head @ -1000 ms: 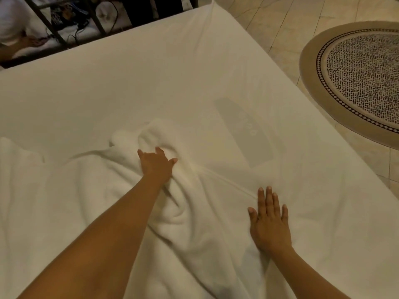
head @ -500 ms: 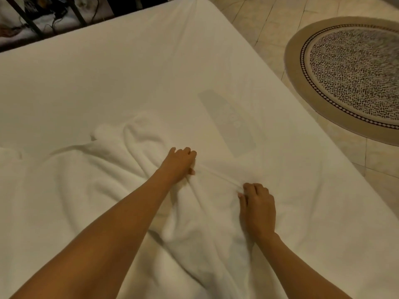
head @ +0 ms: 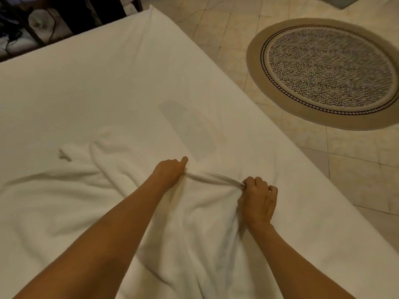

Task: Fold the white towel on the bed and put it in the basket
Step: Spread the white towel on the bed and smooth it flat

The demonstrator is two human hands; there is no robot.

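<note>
White towel [head: 108, 201], rumpled on bed [head: 108, 83]: left hand [head: 170, 172] and right hand [head: 258, 199], apart, each pinch one edge stretched taut between them, evidently for straightening; round rug [head: 328, 72] at two o'clock.

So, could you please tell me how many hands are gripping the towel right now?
2: the left hand pinches the white towel edge mid-bed, and the right hand grips the same edge nearer the bed's floor side.

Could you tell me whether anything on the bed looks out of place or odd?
A faint grey oblong patch shows on the bed sheet beyond the hands, like a mark or something under the sheet; I cannot tell which. The white towel is crumpled, not yet folded.
</note>
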